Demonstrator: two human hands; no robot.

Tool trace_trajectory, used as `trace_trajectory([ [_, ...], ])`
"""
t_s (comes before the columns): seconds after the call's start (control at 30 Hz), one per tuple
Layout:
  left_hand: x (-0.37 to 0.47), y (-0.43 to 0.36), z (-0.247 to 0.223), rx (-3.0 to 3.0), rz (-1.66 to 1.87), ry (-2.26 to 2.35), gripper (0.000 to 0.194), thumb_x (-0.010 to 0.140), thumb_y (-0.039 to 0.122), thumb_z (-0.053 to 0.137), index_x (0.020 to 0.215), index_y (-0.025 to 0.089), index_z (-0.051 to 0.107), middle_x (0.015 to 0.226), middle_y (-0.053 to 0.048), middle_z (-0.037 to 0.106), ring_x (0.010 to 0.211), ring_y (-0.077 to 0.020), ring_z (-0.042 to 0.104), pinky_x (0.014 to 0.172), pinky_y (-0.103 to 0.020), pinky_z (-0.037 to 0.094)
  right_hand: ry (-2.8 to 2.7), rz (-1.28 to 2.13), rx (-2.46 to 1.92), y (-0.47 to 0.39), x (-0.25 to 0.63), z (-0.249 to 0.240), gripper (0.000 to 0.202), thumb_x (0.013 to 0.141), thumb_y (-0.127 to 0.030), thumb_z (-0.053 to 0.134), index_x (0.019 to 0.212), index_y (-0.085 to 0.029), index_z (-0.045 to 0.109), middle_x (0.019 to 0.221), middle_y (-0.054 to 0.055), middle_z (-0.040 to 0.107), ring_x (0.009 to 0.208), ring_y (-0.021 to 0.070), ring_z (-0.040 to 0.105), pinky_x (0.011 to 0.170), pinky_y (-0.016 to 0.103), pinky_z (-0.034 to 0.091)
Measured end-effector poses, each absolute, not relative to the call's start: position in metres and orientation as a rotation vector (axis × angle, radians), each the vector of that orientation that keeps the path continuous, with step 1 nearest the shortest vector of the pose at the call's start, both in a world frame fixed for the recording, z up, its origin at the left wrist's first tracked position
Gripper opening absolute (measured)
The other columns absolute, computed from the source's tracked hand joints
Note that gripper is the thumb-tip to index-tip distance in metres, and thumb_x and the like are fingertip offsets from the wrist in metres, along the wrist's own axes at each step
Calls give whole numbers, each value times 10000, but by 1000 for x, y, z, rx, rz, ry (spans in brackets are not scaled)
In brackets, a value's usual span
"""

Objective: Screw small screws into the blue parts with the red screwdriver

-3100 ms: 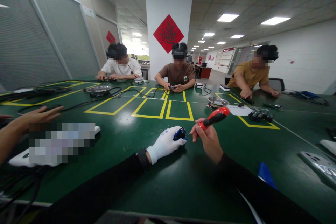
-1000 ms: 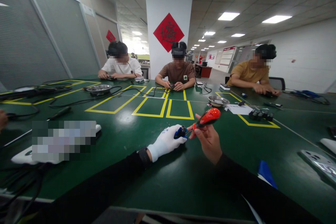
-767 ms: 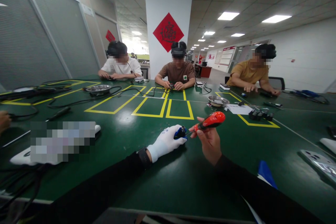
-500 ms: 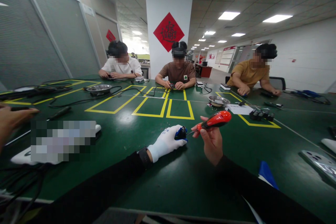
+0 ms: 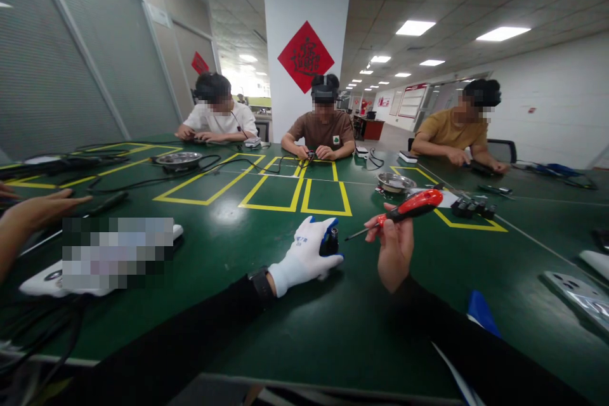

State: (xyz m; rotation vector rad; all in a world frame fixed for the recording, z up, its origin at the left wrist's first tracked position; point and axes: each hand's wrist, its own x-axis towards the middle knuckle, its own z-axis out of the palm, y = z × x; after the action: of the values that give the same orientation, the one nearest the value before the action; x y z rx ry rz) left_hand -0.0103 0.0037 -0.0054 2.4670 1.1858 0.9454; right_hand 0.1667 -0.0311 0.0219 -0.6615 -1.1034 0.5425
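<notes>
My left hand, in a white glove with blue fingertips, is around a small black part with a round top. Its thumb and fingers are spread wider on either side of the part, which sits between them just above the table. My bare right hand grips a screwdriver by its red and black handle. The thin shaft points left, and its tip is a short way from the black part, not touching it.
The green table has yellow tape outlines. Metal bowls and several black parts lie beyond my hands. A phone and a blue-and-white glove are at right. Another person's hand is at far left; co-workers sit opposite.
My right hand has drawn the screwdriver back to the right, so its tip has left the black part. The left hand's fingers have loosened and spread, and the part stands more upright.
</notes>
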Motion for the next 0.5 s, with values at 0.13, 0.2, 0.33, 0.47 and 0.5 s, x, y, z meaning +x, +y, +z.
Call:
trace_trajectory([
  [0.13,-11,4,-3,2548,957,1280,528,715,551,655,1144,245,613,1324,-91,492,1292,-316,370,1153,-513,95,-1078,555,-684,-29,168,22,275,922,-310,461,1184,-225,475,759,-14,606,558,119,524,558,270,415],
  [0.2,-12,6,-3,2558,917,1312,417,724,519,658,1049,258,661,1403,-80,415,1346,-331,287,1150,-523,91,-1077,559,-692,-28,169,21,280,921,-315,462,1186,-224,475,759,-14,606,556,119,522,555,268,414],
  [0.33,-13,6,-5,2542,903,1325,515,710,536,665,1156,282,616,1479,-66,318,1392,-341,190,1143,-549,73,-1074,574,-702,-26,169,19,282,920,-316,463,1188,-227,471,757,-16,607,555,117,523,553,265,417],
  [0.47,-12,5,-6,2574,921,1371,473,676,601,664,974,235,682,1432,-75,393,1380,-355,206,1145,-541,76,-1079,587,-701,-26,169,19,281,919,-312,464,1188,-228,471,756,-18,609,553,115,522,548,262,419],
  [0.5,-12,5,-6,2579,917,1375,445,673,597,669,926,232,690,1413,-72,420,1373,-353,224,1145,-536,84,-1082,590,-701,-26,169,19,281,920,-310,463,1189,-227,471,756,-18,609,554,115,523,548,262,420],
])
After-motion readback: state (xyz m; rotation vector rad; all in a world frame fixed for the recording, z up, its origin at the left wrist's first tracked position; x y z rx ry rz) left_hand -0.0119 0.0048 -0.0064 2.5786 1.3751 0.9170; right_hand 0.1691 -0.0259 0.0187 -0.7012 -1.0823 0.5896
